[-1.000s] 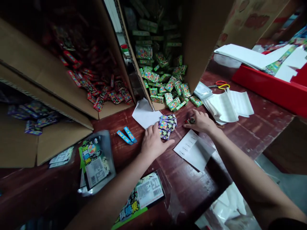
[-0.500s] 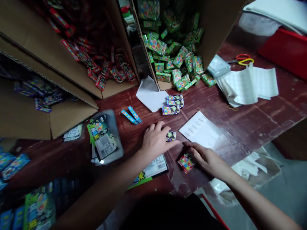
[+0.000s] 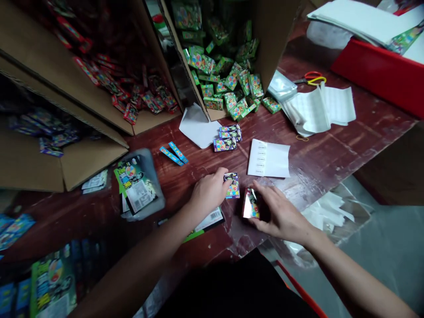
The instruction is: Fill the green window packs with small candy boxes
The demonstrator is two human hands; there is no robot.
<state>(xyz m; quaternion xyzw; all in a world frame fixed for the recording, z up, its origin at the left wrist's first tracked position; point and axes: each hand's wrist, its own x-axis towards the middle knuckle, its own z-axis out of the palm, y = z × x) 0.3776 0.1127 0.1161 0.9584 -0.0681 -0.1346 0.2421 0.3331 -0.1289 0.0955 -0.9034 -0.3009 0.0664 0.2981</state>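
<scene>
My left hand has its thumb and fingers closed on a small purple printed box at the table's middle. To its right, my right hand grips a red printed box between thumb and fingers; light glares off the box's face. The two boxes are a short gap apart. Just beyond my right hand lies a white sheet with a column of small labels. Several purple boxes lie together farther back. Partly under my left forearm is a green and black printed package.
Cardboard cartons hold green boxes, red boxes and purple boxes. Two narrow blue boxes and printed packages in plastic lie left. Scissors, folded white paper and a red bin stand right.
My right hand has tipped the red box up and shifted it slightly left. The purple box under my left hand shows more of its face. The label sheet has turned, and the view has shifted.
</scene>
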